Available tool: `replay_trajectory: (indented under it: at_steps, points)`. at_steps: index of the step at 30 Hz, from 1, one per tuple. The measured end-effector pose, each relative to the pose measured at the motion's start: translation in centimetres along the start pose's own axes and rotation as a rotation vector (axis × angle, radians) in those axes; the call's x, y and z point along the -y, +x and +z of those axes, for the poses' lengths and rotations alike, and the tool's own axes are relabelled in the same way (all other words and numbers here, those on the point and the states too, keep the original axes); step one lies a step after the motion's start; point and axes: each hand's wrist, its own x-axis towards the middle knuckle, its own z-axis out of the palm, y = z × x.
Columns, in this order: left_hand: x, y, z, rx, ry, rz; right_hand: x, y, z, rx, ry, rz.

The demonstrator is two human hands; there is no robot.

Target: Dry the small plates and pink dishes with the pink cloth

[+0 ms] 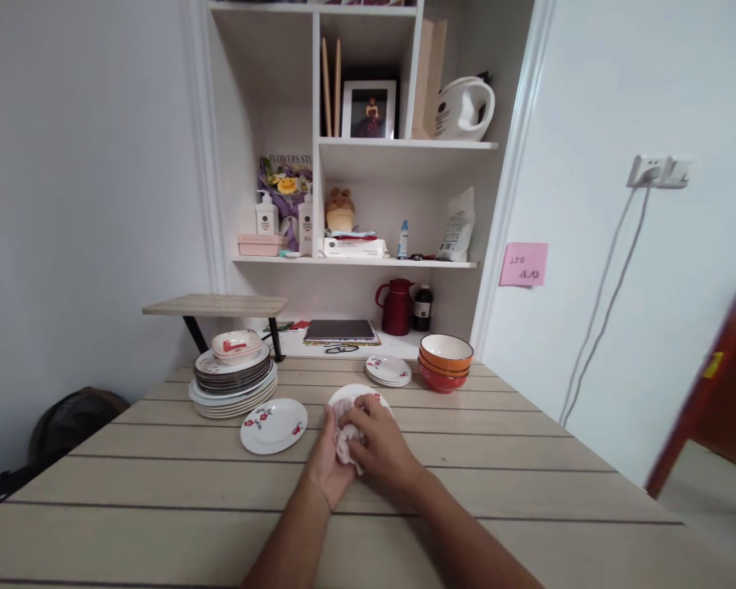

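Note:
A small white plate [351, 395] is held tilted just above the wooden table [527, 458], mostly hidden behind my hands. My left hand [326, 462] grips its near left edge from below. My right hand [380, 442] is closed on a crumpled pale pink cloth [345, 444] and presses it against the plate's face. A white plate with red flowers [273, 425] lies flat just left of my hands.
A tall stack of plates [233, 384] topped by a small dish stands at the back left. Stacked orange bowls [445, 362] and a low pile of small plates [388, 370] sit at the back right. Shelves with a red jug [397, 307] rise behind the table.

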Motion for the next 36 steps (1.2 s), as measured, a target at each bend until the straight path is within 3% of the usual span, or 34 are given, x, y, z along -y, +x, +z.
replay_trajectory:
  at_steps: [3, 5, 8, 12, 16, 20, 25, 28, 31, 34, 36]
  points:
    - [0.9, 0.2, 0.3, 0.099, -0.031, -0.043, -1.5, 0.4, -1.0, -0.151, -0.124, 0.106]
    - [1.1, 0.4, 0.1, 0.131, -0.050, -0.032, -2.4, 0.2, -1.7, -0.180, -0.191, 0.183]
    - [0.4, 0.8, -0.7, 0.085, -0.065, 0.069, -2.3, -0.3, -1.7, -0.042, -0.209, 0.201]
    - [-0.5, 0.5, -0.8, -0.044, -0.012, 0.101, -0.4, -0.7, -0.2, 0.143, -0.097, 0.078]
    - [0.6, -0.1, 0.0, 0.073, 0.042, -0.069, 0.1, 0.1, 0.0, -0.037, -0.088, 0.055]
    - [1.5, 0.2, -0.2, 0.136, 0.044, -0.138, -2.2, 0.3, -1.8, -0.205, -0.214, 0.192]
    - [0.1, 1.2, -1.7, 0.081, -0.102, 0.138, -2.8, -0.7, -1.8, 0.009, -0.255, 0.240]
    - [-0.3, 0.9, -1.7, 0.060, -0.073, 0.113, -1.0, -0.7, -0.4, 0.091, -0.189, 0.106]
    - [0.6, 0.2, -0.8, 0.083, 0.016, -0.061, 0.1, -0.1, 0.2, 0.007, -0.155, 0.035]
    - [1.8, -0.2, 0.1, 0.120, 0.052, -0.164, -0.8, 0.3, -0.7, -0.163, -0.193, 0.110]
    - [2.1, -0.1, 0.3, 0.112, 0.049, -0.150, -2.0, 0.3, -1.5, -0.224, -0.220, 0.184]
